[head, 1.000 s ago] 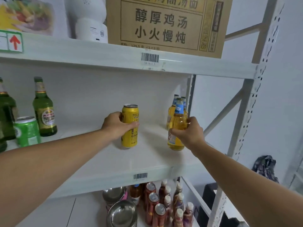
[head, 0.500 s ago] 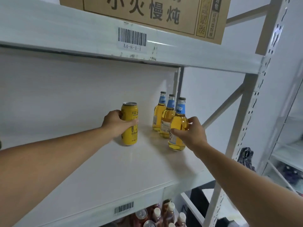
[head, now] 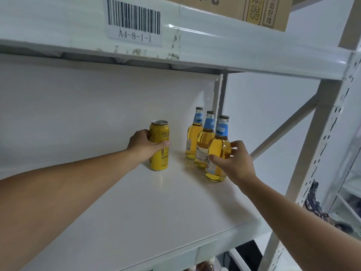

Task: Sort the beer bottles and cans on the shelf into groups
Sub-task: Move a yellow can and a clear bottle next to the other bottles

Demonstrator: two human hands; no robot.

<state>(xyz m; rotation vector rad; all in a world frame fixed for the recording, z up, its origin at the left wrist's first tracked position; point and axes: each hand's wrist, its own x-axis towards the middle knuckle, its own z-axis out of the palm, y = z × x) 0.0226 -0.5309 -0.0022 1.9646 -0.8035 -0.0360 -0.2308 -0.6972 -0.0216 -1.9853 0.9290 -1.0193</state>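
A yellow beer can (head: 160, 132) stands upright on the white shelf (head: 156, 212). My left hand (head: 144, 145) grips it around the middle. To its right three clear bottles of amber beer with blue neck labels stand close together. My right hand (head: 232, 161) holds the nearest bottle (head: 217, 147), thumb in front and fingers behind it. The middle bottle (head: 204, 141) and the far bottle (head: 194, 137) stand right behind it near the shelf's back right corner.
The upper shelf beam (head: 234, 47) with a barcode label (head: 134, 20) hangs low overhead, a cardboard box (head: 261, 12) on it. A perforated upright post (head: 324, 149) and diagonal brace (head: 283, 130) bound the right side. Bottle tops (head: 211, 263) show on the shelf below.
The view has moved closer and to the right, so the green bottles and can at the left have left the frame. Both hands keep their holds; the near bottle now stands close by the other two.
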